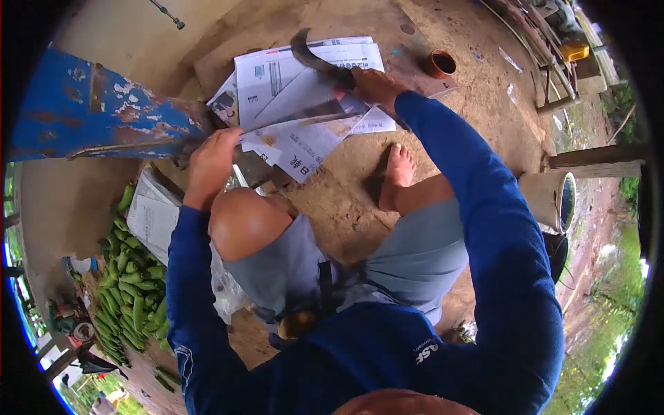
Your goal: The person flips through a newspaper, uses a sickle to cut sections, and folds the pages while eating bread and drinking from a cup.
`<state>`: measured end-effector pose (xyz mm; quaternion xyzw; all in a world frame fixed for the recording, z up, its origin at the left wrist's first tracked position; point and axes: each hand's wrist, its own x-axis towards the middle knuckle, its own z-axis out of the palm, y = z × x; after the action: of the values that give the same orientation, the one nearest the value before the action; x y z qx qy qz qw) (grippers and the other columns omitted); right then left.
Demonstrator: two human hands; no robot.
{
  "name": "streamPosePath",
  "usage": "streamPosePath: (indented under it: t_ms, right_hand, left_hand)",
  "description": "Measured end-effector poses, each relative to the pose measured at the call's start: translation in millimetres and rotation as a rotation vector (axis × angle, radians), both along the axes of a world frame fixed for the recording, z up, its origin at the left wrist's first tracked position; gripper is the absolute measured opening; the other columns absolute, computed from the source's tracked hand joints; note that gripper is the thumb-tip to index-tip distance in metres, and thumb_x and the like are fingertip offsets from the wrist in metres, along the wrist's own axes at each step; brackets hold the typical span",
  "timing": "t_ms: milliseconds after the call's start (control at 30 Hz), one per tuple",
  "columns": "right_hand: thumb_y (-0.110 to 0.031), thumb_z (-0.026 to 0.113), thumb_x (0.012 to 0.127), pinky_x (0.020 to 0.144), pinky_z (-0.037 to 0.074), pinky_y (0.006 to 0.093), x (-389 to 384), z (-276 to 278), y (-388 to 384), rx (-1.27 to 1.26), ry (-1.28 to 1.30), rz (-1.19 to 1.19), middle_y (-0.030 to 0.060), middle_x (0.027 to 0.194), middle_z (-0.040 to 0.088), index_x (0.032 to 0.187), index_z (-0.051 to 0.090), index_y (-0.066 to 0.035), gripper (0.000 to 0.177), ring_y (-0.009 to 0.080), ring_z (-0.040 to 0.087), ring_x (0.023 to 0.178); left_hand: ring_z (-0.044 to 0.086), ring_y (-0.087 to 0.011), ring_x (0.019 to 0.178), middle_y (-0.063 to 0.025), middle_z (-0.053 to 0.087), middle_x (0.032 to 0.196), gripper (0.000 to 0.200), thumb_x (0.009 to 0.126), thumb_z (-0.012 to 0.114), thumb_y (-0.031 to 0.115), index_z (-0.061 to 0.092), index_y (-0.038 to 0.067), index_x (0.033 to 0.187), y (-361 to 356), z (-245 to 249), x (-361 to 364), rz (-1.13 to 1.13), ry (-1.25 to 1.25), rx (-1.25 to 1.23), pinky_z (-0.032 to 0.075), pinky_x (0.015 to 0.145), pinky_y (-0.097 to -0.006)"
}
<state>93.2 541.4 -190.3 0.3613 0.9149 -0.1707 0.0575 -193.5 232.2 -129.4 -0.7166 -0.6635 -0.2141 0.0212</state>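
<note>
**Newspaper sheet under the knife: slitting in progress**

Head view.
- Folded newspaper sheet (304,119): stretched between both hands, above the newspaper stack (277,76) on the earth floor.
- Left hand (211,158): fingers curled on the sheet's near end.
- Right hand (373,84): fist closed round the curved knife (309,55), blade over the sheet's far end.
- Step, as judged: slitting the sheet. A further stroke calls for a taut sheet and left fingers kept clear.
- Containers: brown cup (440,63), interior dark, contents not discernible; pale bucket (550,200), contents hidden.
- Green bananas (131,297): loose on the ground, uncontained.
</note>
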Motion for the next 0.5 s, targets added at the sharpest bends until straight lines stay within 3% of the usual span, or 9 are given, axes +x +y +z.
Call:
streamPosePath:
  t_ms: [133, 167, 233, 267, 300, 333, 433, 500]
  right_hand:
    - [-0.032, 0.064, 0.087, 0.093, 0.052, 0.0511, -3.1, -10.4, 8.5, -0.098, -0.029, 0.000, 0.0282, 0.114, 0.070, 0.127, 0.059, -0.001, 0.050, 0.0427, 0.067, 0.112]
    - [-0.044, 0.065, 0.090, 0.097, 0.052, 0.0467, -9.8, -16.3, 16.9, 0.012, -0.086, 0.075, 0.0273, 0.117, 0.069, 0.134, 0.057, -0.001, 0.061, 0.0378, 0.068, 0.113]
    - [-0.052, 0.059, 0.095, 0.098, 0.051, 0.0446, -22.2, 1.5, 32.8, -0.126, 0.276, 0.310, 0.0229, 0.119, 0.070, 0.135, 0.059, -0.003, 0.063, 0.0330, 0.068, 0.113]
    - [-0.056, 0.058, 0.096, 0.096, 0.052, 0.0429, -27.0, 13.2, 29.6, -0.422, 0.427, 0.200, 0.0186, 0.121, 0.070, 0.133, 0.061, -0.005, 0.064, 0.0306, 0.067, 0.113]
    - [-0.060, 0.056, 0.097, 0.094, 0.054, 0.0412, -33.1, 37.1, 19.1, -0.708, 0.588, 0.075, 0.0143, 0.123, 0.070, 0.132, 0.062, -0.006, 0.065, 0.0282, 0.067, 0.113]
    - [-0.065, 0.056, 0.097, 0.089, 0.056, 0.0388, -35.9, 88.7, -13.0, -1.209, 0.690, -0.307, 0.0080, 0.125, 0.070, 0.128, 0.066, -0.008, 0.066, 0.0259, 0.067, 0.112]
    - [-0.063, 0.060, 0.096, 0.085, 0.057, 0.0362, -29.5, 136.8, -30.4, -1.479, 0.730, -0.035, 0.0020, 0.123, 0.070, 0.133, 0.063, -0.010, 0.064, 0.0170, 0.067, 0.108]
    - [-0.054, 0.067, 0.096, 0.082, 0.058, 0.0327, -22.9, 148.7, -42.3, -1.342, 0.772, 0.007, 0.0027, 0.120, 0.071, 0.131, 0.064, -0.010, 0.056, 0.0148, 0.068, 0.104]
  left_hand:
    - [0.067, -0.0369, 0.093, -0.0155, 0.070, 0.103, 0.020, 0.100, 0.056, 0.008, 0.066, 0.004, 0.116, -4.0, 52.0, 7.4, 0.112, -0.184, 0.114, 0.054, 0.080, -0.0434]
    - [0.067, -0.0346, 0.089, -0.0174, 0.070, 0.103, 0.020, 0.103, 0.057, 0.012, 0.066, 0.000, 0.115, -4.7, 60.2, 3.7, 0.121, -0.209, 0.119, 0.054, 0.080, -0.0401]
    - [0.067, -0.0296, 0.088, -0.0175, 0.070, 0.104, 0.022, 0.103, 0.058, 0.015, 0.066, -0.001, 0.116, -6.8, 78.7, 3.6, 0.170, -0.313, 0.116, 0.054, 0.080, -0.0373]
    - [0.068, -0.0271, 0.087, -0.0176, 0.070, 0.104, 0.023, 0.104, 0.058, 0.016, 0.066, -0.002, 0.117, -8.1, 87.5, 3.9, 0.193, -0.366, 0.117, 0.053, 0.081, -0.0360]
    - [0.064, -0.0170, 0.090, -0.0120, 0.071, 0.105, 0.026, 0.106, 0.058, 0.020, 0.066, -0.001, 0.119, -10.0, 95.0, 2.7, 0.260, -0.471, 0.074, 0.052, 0.084, -0.0314]
    - [0.063, -0.0151, 0.091, -0.0096, 0.071, 0.105, 0.027, 0.106, 0.057, 0.020, 0.066, -0.002, 0.119, -9.3, 99.0, 1.6, 0.290, -0.547, 0.116, 0.051, 0.085, -0.0303]
    - [0.059, -0.0093, 0.095, -0.0010, 0.067, 0.105, 0.027, 0.107, 0.057, 0.020, 0.065, -0.002, 0.120, -3.7, 106.3, -7.1, 0.374, -0.815, 0.247, 0.049, 0.087, -0.0262]
    - [0.058, -0.0096, 0.095, -0.0014, 0.066, 0.104, 0.028, 0.107, 0.057, 0.020, 0.064, -0.003, 0.121, -3.2, 98.8, -19.4, 0.362, -1.021, 0.319, 0.049, 0.087, -0.0263]
